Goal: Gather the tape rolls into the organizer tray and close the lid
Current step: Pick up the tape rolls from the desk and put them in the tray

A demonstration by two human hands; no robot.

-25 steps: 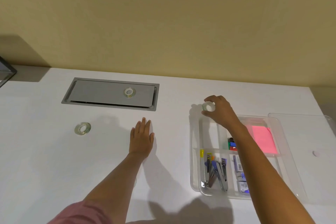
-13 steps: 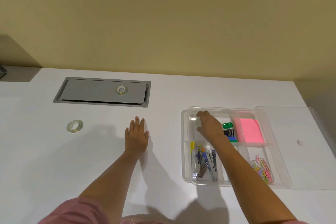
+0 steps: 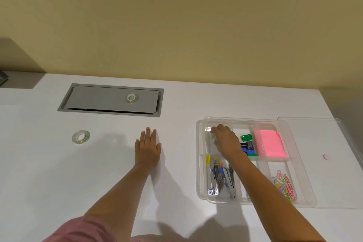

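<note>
Clear organizer tray [image 3: 200,163], right of frame: right hand [image 3: 225,141] clasps tape roll [image 3: 213,137] in upper-left compartment. Left hand [image 3: 147,148] flat, fingers spread, on white table [image 3: 59,173], centre.

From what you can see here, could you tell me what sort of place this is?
Probably an office desk: a white desk with a grey cable-access hatch and a clear organizer tray of staplers and paper clips.
</note>
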